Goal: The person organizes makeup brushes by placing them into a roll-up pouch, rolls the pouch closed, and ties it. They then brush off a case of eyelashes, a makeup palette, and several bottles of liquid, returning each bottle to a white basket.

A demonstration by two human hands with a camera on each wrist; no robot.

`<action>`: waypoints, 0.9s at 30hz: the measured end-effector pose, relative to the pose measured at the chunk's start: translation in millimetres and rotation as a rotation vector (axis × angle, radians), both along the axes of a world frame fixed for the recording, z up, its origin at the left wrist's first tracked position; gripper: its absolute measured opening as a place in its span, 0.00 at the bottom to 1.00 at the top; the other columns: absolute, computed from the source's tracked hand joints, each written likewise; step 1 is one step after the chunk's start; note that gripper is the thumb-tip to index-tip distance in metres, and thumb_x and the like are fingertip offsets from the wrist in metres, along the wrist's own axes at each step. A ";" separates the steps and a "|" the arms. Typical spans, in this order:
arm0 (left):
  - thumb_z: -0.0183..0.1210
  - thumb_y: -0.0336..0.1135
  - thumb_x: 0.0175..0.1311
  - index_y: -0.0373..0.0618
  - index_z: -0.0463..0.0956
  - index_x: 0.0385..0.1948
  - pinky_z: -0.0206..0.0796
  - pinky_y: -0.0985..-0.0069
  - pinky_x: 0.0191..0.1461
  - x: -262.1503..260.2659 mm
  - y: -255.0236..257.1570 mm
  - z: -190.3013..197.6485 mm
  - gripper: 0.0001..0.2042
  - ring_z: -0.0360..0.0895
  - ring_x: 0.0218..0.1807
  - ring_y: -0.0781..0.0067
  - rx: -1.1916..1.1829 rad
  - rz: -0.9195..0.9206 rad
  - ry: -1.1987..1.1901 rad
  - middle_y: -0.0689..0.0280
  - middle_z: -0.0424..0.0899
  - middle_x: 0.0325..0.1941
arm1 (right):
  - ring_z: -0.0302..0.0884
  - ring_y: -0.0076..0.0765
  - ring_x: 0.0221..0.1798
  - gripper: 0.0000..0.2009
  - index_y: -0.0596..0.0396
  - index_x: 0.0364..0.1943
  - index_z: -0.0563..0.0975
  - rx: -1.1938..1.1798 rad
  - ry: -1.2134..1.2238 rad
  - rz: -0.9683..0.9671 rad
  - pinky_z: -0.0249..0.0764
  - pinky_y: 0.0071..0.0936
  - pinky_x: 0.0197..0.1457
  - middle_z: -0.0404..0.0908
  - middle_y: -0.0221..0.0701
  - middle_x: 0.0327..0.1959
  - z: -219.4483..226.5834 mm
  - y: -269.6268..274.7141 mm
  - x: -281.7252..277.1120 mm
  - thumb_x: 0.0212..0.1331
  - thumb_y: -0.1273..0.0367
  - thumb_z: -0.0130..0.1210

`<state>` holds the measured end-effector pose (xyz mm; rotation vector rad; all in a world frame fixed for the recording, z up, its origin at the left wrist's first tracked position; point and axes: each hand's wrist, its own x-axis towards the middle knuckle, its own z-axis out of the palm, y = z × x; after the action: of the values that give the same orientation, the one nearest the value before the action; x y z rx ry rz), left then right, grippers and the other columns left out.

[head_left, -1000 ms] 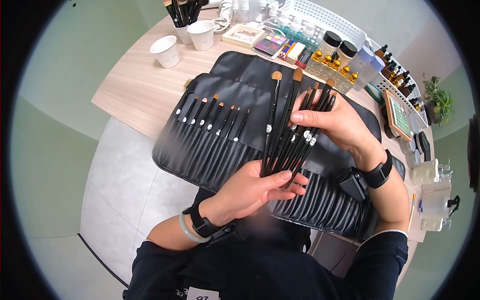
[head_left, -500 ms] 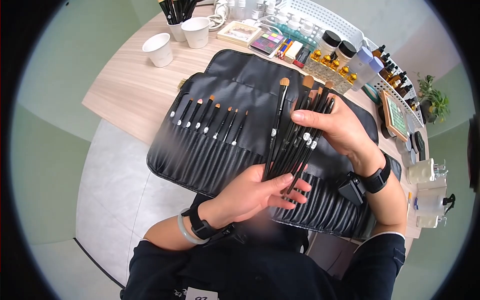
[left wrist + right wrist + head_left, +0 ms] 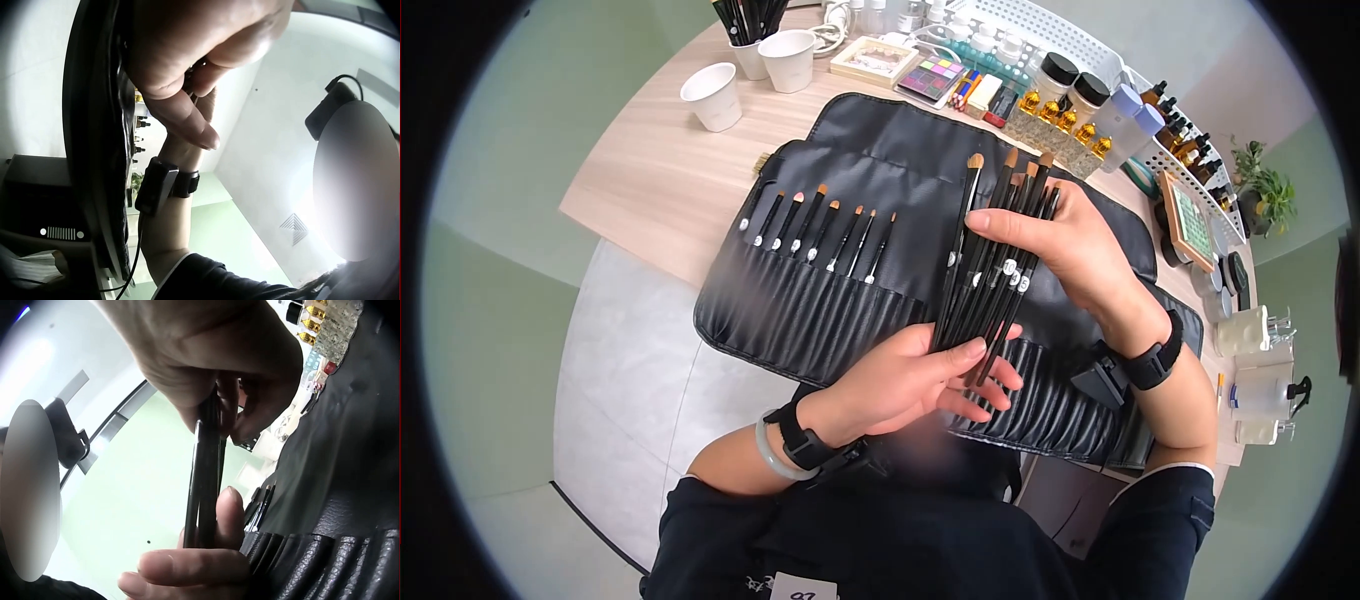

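In the head view a bundle of black-handled brushes (image 3: 990, 275) with brown tips is held upright above the black brush roll (image 3: 880, 130). My left hand (image 3: 900, 385) grips the lower handle ends between thumb and palm, its other fingers loosely spread. Around the upper part, near the bristles, my right hand (image 3: 1070, 245) holds the bundle, thumb across the front. Several smaller brushes (image 3: 825, 225) stand in slots at the roll's left side. The right wrist view shows the handles (image 3: 203, 481) running between both hands; in the left wrist view the fingers mostly hide them.
White paper cups (image 3: 712, 97) stand at the table's back left, one behind holding brushes. Along the back lie a colour palette (image 3: 931, 80), small gold-topped bottles (image 3: 1065, 118) and a white perforated basket (image 3: 1060, 32). Pump bottles (image 3: 1265, 395) are at the right edge.
The right thumb has shifted left across the bundle, onto the leftmost brush. The brushes stand closer together, and the left hand has moved slightly right.
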<state>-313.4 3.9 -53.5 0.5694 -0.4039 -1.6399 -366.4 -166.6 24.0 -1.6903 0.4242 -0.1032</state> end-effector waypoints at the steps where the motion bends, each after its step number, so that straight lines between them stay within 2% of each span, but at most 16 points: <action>1: 0.41 0.37 0.66 0.40 0.58 0.56 0.70 0.76 0.41 1.0 0.3 0.3 0.19 0.74 0.41 0.70 -0.004 -0.024 0.019 0.57 0.73 0.41 | 0.71 0.16 0.32 0.12 0.56 0.35 0.75 0.003 0.000 0.000 0.66 0.17 0.39 0.76 0.24 0.28 -0.7 0.3 0.5 0.45 0.69 0.61; 4: 0.41 0.37 0.66 0.41 0.59 0.55 0.69 0.74 0.42 1.9 1.2 0.4 0.18 0.74 0.41 0.70 -0.016 -0.056 0.027 0.59 0.74 0.40 | 0.71 0.16 0.34 0.13 0.56 0.35 0.75 -0.005 0.021 -0.013 0.66 0.17 0.40 0.77 0.24 0.30 -3.5 1.2 0.8 0.45 0.69 0.62; 7: 0.42 0.36 0.66 0.40 0.60 0.54 0.70 0.75 0.42 2.0 1.1 -3.0 0.17 0.74 0.39 0.72 -0.021 -0.053 0.025 0.60 0.74 0.37 | 0.72 0.17 0.31 0.10 0.56 0.31 0.77 -0.056 -0.088 -0.054 0.66 0.16 0.36 0.78 0.25 0.28 -6.0 2.7 1.3 0.45 0.67 0.61; 9: 0.42 0.36 0.66 0.39 0.61 0.54 0.70 0.75 0.41 2.0 0.3 -3.8 0.17 0.75 0.38 0.72 -0.019 -0.040 0.030 0.61 0.75 0.36 | 0.73 0.21 0.35 0.09 0.55 0.34 0.75 0.151 -0.090 -0.025 0.67 0.20 0.40 0.77 0.29 0.30 0.8 -3.5 1.8 0.48 0.69 0.59; 11: 0.43 0.35 0.65 0.35 0.59 0.53 0.72 0.77 0.37 0.6 0.7 -4.3 0.18 0.75 0.33 0.73 -0.004 -0.041 -0.006 0.61 0.75 0.33 | 0.74 0.24 0.34 0.09 0.57 0.33 0.75 -0.001 -0.091 0.084 0.68 0.20 0.40 0.77 0.32 0.29 6.4 -22.0 3.2 0.51 0.67 0.56; 15: 0.44 0.36 0.65 0.35 0.61 0.52 0.71 0.77 0.36 1.8 -0.5 -8.5 0.17 0.74 0.32 0.75 -0.042 -0.078 0.024 0.64 0.74 0.31 | 0.74 0.23 0.30 0.09 0.57 0.26 0.74 -0.043 -0.064 0.159 0.69 0.19 0.35 0.77 0.31 0.27 14.3 -33.2 4.9 0.49 0.65 0.58; 17: 0.44 0.36 0.65 0.35 0.62 0.51 0.70 0.77 0.36 2.5 0.0 -5.9 0.17 0.74 0.31 0.76 -0.040 -0.084 0.012 0.64 0.74 0.31 | 0.69 0.15 0.27 0.08 0.53 0.22 0.76 -0.024 -0.119 0.150 0.62 0.14 0.33 0.77 0.24 0.24 16.2 -38.5 6.8 0.49 0.65 0.59; 18: 0.44 0.36 0.65 0.35 0.62 0.51 0.70 0.77 0.37 2.8 0.6 -5.4 0.17 0.74 0.30 0.76 -0.038 -0.099 0.017 0.64 0.74 0.31 | 0.70 0.16 0.26 0.07 0.53 0.23 0.76 -0.085 -0.184 0.100 0.62 0.14 0.32 0.75 0.22 0.21 16.0 -45.4 9.1 0.49 0.65 0.59; 21: 0.43 0.36 0.65 0.35 0.62 0.51 0.70 0.78 0.38 4.4 1.5 -2.9 0.17 0.74 0.29 0.76 -0.025 -0.132 0.023 0.64 0.74 0.31 | 0.71 0.13 0.25 0.10 0.53 0.30 0.76 0.126 -0.266 -0.142 0.68 0.09 0.29 0.74 0.20 0.20 19.2 -75.8 21.2 0.52 0.62 0.57; 22: 0.43 0.36 0.65 0.36 0.61 0.51 0.70 0.78 0.38 5.0 1.8 -3.3 0.17 0.74 0.29 0.76 -0.031 -0.144 0.023 0.64 0.74 0.31 | 0.71 0.13 0.25 0.10 0.53 0.30 0.76 0.126 -0.263 -0.140 0.68 0.09 0.29 0.74 0.20 0.20 15.2 -87.7 25.9 0.52 0.62 0.57; 24: 0.42 0.35 0.66 0.36 0.62 0.51 0.70 0.78 0.39 6.3 2.5 -4.3 0.16 0.74 0.30 0.76 -0.038 -0.165 0.028 0.63 0.74 0.31 | 0.72 0.12 0.26 0.11 0.53 0.32 0.75 0.221 -0.234 -0.352 0.71 0.06 0.29 0.74 0.19 0.21 -4.1 -108.8 34.1 0.52 0.61 0.57; 25: 0.42 0.35 0.66 0.36 0.62 0.51 0.70 0.78 0.39 7.0 2.6 -4.1 0.16 0.74 0.30 0.76 -0.038 -0.159 0.030 0.63 0.74 0.31 | 0.73 0.12 0.26 0.10 0.51 0.32 0.75 0.253 -0.206 -0.329 0.72 0.07 0.29 0.75 0.19 0.23 -10.4 -111.1 37.0 0.52 0.61 0.57; 27: 0.42 0.34 0.66 0.35 0.62 0.51 0.70 0.78 0.38 7.7 3.0 -2.4 0.16 0.74 0.31 0.76 -0.058 -0.185 -0.051 0.63 0.74 0.31 | 0.73 0.13 0.25 0.10 0.51 0.31 0.75 0.219 -0.192 -0.415 0.72 0.07 0.28 0.75 0.20 0.23 -27.0 -109.1 41.6 0.52 0.61 0.57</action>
<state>-305.7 7.0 -55.9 0.5446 -0.5534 -1.7864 -324.9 -275.7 -3.0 -1.3439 0.6132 -0.5010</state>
